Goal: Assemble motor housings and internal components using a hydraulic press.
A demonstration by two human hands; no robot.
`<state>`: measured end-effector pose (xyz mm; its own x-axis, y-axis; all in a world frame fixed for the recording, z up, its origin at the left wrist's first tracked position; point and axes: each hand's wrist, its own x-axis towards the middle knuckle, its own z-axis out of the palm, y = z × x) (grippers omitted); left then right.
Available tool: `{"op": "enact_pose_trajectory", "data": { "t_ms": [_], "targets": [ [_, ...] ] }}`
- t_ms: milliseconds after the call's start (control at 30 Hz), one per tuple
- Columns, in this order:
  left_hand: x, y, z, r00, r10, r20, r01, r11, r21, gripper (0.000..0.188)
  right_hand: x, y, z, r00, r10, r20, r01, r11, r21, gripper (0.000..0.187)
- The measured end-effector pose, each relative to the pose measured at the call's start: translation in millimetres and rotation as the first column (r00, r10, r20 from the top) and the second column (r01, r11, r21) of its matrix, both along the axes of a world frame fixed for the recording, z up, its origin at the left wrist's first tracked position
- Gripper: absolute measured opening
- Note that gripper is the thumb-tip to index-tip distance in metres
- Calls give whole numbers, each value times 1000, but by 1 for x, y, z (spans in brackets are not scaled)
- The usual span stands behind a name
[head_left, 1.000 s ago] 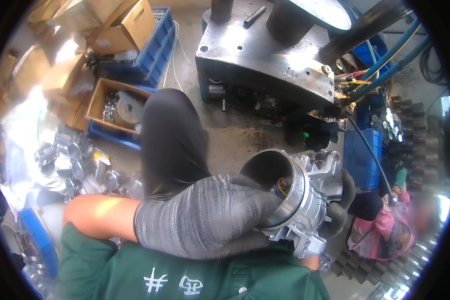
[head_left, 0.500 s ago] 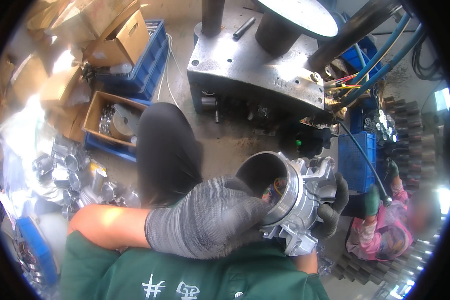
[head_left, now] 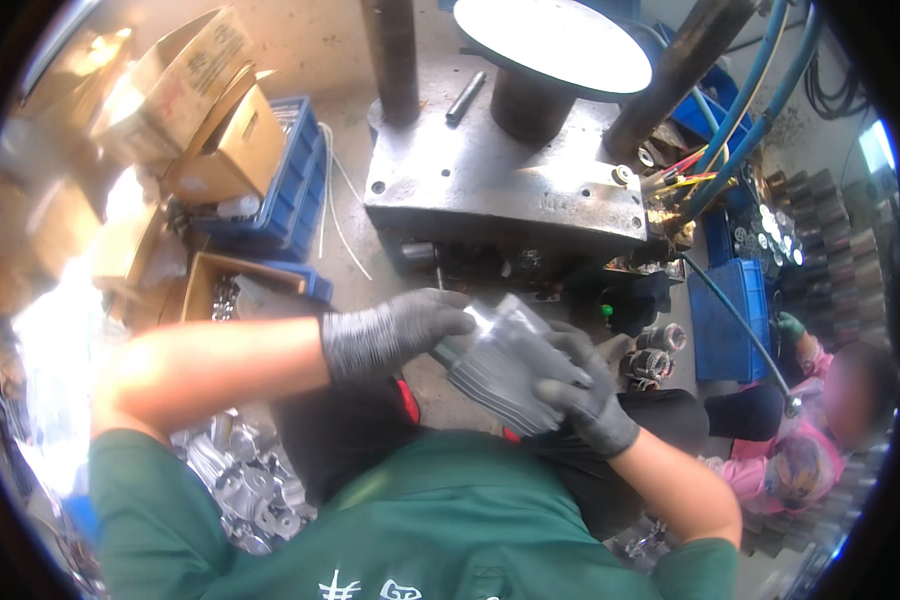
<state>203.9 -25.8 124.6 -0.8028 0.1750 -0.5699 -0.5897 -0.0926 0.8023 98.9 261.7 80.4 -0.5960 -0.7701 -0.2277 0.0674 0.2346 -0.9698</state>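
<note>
A silvery metal motor housing (head_left: 510,365) with ridged fins along its side is held up in front of my body, tilted, its edges smeared by motion. My left hand (head_left: 400,330), in a grey knit glove, closes on its upper left end. From the right, my right hand (head_left: 590,395), gloved alike, wraps its fingers and thumb round the other side. The inside of the housing is hidden from this angle. Beyond it stands a heavy steel press base (head_left: 500,190) with a round plate (head_left: 560,45) on a thick post.
Several copper-wound stators (head_left: 655,355) stand right of my hands. Loose metal castings (head_left: 255,490) are heaped at lower left. Cardboard boxes (head_left: 235,150) and a blue crate (head_left: 295,190) stand at far left. A co-worker in pink (head_left: 800,460) sits right, near another blue crate (head_left: 730,320).
The housing has turned from showing its open bore to showing its finned side. My left hand has moved up and left; my right hand and forearm have come into fuller view.
</note>
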Motion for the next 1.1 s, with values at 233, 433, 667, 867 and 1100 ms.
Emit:
{"op": "enact_pose_trajectory", "data": {
  "t_ms": [233,433,667,867,1100],
  "targets": [
    [-25,-112,-170,691,-611,-386,371,758,-537,31,14,-91,-124,943,-8,333,-48,986,159,96],
    [42,-127,-317,902,-217,-372,14,878,-478,35,-45,-121,-218,823,542,169,-555,706,440,112],
    [33,-60,-439,897,416,-149,-420,908,9,36,-141,-117,-299,-32,999,41,117,-37,992,33],
    [39,-68,-466,792,37,-609,-354,841,-409,29,-173,-85,-398,-240,970,-22,361,111,926,45],
    [63,-55,-465,907,421,-9,-418,902,108,27,-167,-87,-374,-51,998,30,276,-15,961,47]
  ]
}}
